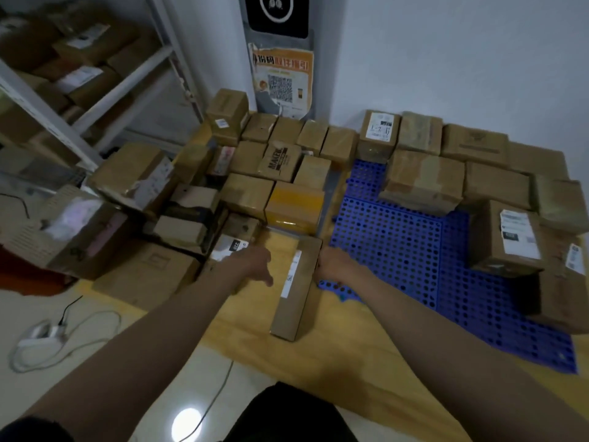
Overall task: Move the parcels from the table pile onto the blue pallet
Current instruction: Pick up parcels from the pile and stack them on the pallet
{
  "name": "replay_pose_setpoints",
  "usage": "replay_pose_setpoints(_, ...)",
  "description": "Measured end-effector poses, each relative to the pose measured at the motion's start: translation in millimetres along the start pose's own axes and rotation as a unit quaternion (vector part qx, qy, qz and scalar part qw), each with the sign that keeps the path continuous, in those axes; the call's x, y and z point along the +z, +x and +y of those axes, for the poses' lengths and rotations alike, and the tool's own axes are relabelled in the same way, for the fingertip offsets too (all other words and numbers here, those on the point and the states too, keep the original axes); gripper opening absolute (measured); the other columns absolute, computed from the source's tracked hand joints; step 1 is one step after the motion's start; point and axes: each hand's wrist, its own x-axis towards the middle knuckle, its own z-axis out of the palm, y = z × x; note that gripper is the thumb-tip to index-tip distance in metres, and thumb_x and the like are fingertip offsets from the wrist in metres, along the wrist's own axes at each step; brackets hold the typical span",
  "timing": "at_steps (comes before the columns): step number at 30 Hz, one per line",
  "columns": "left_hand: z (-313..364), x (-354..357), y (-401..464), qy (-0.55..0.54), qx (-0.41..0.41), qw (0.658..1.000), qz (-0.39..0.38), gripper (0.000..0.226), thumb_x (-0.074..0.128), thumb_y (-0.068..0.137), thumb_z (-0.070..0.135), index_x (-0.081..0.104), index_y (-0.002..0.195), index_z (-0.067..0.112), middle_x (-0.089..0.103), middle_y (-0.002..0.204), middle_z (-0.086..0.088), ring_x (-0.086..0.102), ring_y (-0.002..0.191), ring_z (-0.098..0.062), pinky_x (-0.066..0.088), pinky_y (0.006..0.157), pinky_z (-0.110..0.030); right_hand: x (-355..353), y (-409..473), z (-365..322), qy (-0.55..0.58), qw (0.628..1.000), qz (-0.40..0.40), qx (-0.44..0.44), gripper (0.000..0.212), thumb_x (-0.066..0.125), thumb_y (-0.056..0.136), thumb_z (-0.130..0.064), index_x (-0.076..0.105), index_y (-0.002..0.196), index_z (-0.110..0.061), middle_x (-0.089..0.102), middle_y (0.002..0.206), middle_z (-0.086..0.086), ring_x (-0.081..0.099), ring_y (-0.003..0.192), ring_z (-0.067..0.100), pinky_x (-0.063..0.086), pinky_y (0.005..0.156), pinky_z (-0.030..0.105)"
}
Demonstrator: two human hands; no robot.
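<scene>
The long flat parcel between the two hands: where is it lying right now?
The long flat parcel lies centre frame on the wooden table, just left of the blue pallet, below the yellow-taped box.

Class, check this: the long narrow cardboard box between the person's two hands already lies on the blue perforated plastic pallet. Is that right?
Not quite. The head view shows the long narrow cardboard box lying on the yellowish wooden table top, just left of the blue perforated plastic pallet, between the left hand and right hand.

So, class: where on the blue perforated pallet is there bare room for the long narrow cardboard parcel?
The blue perforated pallet is bare across its centre and near-left, bordered by stacked cardboard boxes behind and a labelled box at right. The back and right edges are crowded.
</scene>
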Motion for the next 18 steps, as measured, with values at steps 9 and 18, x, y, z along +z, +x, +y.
replay_pose_setpoints(9,7.1,69.8,21.2,-0.103,0.018,0.993,-0.055,0.087,0.072,0.088,0.022,0.018,0.155,0.012,0.04,0.151,-0.01,0.048,0.129,-0.029,0.049,0.096,-0.037,71.4,17.5,-0.4,0.061,0.995,-0.075,0.018,0.043,0.053,0.1,-0.014,0.046,0.142,-0.005,0.054,0.136,0.014,0.066,0.103,0.028,0.059,0.085,0.041)
replay_pose_setpoints(18,11.6,74.3,30.4,-0.26,0.013,0.96,-0.099,0.063,0.074,0.082,0.004,0.037,0.133,0.007,0.062,0.117,-0.018,0.069,0.093,-0.027,0.059,0.079,-0.039,79.6,9.3,2.2,0.123,0.992,-0.041,0.004,0.039,0.059,0.096,-0.017,0.049,0.131,-0.001,0.059,0.125,0.017,0.062,0.109,0.032,0.052,0.081,0.039)
